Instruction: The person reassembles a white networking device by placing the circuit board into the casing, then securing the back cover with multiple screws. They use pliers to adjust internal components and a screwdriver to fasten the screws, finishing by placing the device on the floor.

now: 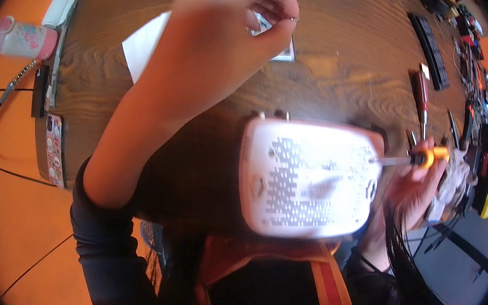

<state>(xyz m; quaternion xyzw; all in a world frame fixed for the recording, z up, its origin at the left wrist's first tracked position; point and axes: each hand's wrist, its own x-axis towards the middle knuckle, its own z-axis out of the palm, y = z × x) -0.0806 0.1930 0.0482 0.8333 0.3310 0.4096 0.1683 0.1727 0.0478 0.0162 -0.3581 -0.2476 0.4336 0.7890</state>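
My left hand [240,14] is raised over the far part of the table, its thumb and forefinger pinched together. A tiny shiny bit shows at the fingertips, too small to name. In my right hand [414,190] is a screwdriver [431,157] with a yellow and black handle. Its shaft points left and meets the right edge of a white vented box [313,180], which looks like a router turned underside up. Rounded corners, rows of slots and screw holes mark this face, and small metal connectors stick out at its far edge. What supports the box is hidden.
White paper [144,46] lies under my left arm on the dark wooden table [343,75]. A phone [54,144] and a pink-and-white bottle [23,39] sit on the left. Along the right are a red-handled screwdriver [422,93], a black strip [428,50] and cluttered tools.
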